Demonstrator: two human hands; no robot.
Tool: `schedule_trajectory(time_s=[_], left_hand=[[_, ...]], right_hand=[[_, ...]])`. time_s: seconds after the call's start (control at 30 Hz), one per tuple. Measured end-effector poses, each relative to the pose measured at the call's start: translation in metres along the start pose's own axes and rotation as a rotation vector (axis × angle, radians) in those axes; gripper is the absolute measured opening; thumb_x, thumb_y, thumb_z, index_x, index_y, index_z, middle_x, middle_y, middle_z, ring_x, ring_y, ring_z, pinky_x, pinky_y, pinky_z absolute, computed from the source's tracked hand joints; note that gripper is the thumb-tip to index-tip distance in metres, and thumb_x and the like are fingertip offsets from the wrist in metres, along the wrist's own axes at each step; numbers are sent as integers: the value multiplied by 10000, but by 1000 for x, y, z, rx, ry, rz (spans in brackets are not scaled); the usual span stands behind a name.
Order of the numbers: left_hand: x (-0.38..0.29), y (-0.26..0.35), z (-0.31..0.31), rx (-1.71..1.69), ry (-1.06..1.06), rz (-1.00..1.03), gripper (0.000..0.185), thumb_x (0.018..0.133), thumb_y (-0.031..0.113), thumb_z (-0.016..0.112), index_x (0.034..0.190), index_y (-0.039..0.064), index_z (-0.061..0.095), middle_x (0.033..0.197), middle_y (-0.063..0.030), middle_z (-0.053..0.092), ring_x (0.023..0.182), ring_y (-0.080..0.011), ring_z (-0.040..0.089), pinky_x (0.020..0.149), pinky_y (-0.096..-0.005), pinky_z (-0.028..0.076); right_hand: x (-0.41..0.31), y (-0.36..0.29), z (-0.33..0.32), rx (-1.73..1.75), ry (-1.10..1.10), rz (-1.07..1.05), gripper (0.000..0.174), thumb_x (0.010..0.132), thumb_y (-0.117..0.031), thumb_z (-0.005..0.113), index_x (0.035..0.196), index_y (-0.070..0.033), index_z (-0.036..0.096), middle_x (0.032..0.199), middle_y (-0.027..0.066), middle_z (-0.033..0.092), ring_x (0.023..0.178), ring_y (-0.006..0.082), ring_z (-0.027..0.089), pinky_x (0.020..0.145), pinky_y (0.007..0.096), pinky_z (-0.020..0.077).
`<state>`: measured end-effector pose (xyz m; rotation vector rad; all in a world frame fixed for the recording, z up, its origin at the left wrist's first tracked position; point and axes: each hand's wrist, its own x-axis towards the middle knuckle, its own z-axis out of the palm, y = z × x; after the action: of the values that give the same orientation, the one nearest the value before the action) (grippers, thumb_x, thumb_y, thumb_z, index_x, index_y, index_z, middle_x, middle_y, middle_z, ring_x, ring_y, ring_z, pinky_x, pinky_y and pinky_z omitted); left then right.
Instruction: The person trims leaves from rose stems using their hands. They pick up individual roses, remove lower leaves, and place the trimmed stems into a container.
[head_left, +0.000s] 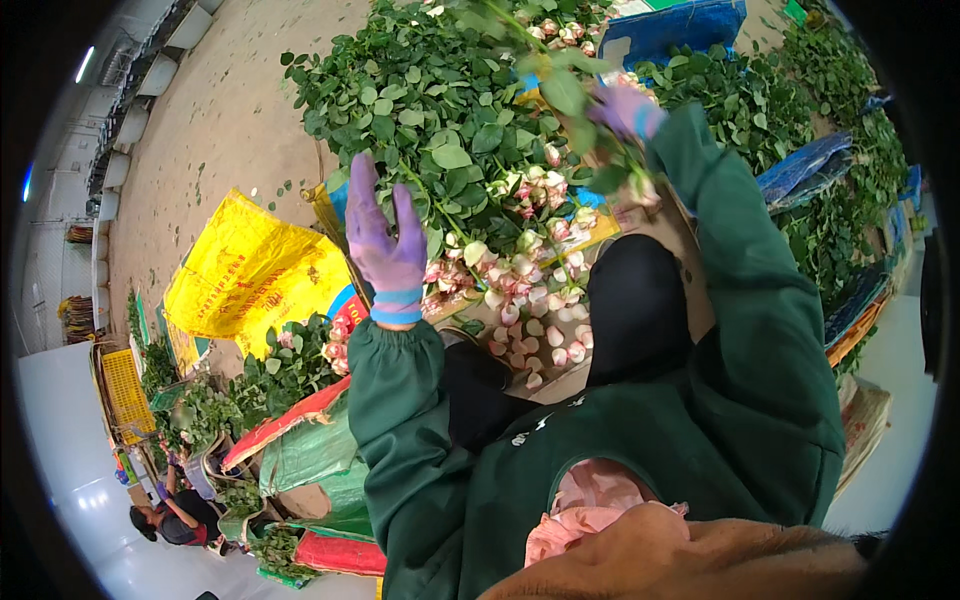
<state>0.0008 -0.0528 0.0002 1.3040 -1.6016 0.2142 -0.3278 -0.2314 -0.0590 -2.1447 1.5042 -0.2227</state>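
My left hand (386, 244), in a purple glove with a blue cuff, is raised at the left edge of a large heap of cut roses (442, 127). Its thumb stands apart from the fingers and nothing is in it. My right hand (626, 112), gloved alike and blurred by motion, grips a leafy rose stem (564, 90). A pale pink-edged bloom (639, 189) hangs at the lower end of that stem. White and pink rose heads (536, 187) in the heap point towards my knees. Where the right fingers close on the stem is partly hidden by blur and leaves.
Loose petals (555, 337) lie on the floor between my legs. A yellow woven sack (255, 277) lies at left, with red and green sacks (311, 457) below. More foliage and blue sheets (806, 169) are at right. A person (184, 514) works at far left.
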Motion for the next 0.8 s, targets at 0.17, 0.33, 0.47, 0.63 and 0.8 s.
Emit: schedule_trajectory(time_s=[0.17,0.33,0.47,0.63,0.8], left_hand=[[-16,-7,-5,90,-120,140,569,827,-57,651,1362,-29,458,1223,-222,618,1003,-397,631,879,-445,507],[-21,-14,4,137,-264,143,560,824,-71,643,1354,-29,468,1224,-221,615,999,-401,630,856,-442,513],[-23,-20,11,127,-294,141,551,827,-68,639,1350,-29,471,1223,-221,614,997,-398,630,847,-444,511],[-25,-19,14,108,-353,133,531,825,-55,640,1332,-26,484,1202,-216,619,999,-401,629,845,-447,514],[-24,-15,17,107,-380,153,531,817,-48,641,1326,-4,498,1180,-216,626,988,-403,631,839,-448,520]], right_hand=[[-110,156,143,-96,95,287,397,941,-342,520,1230,-78,585,1132,212,626,1062,378,597,882,464,483],[-147,228,246,273,-63,551,361,929,-344,520,1129,-57,607,1041,222,644,986,359,628,827,439,493],[-146,245,261,27,-221,539,287,923,-316,569,1029,-52,610,780,130,617,658,227,637,581,385,487],[-153,255,246,776,-352,645,300,857,-259,681,1058,-38,657,831,98,660,683,191,641,630,352,508],[-149,275,244,833,-365,360,195,846,-233,689,923,-54,696,814,77,670,649,199,625,581,358,477]])
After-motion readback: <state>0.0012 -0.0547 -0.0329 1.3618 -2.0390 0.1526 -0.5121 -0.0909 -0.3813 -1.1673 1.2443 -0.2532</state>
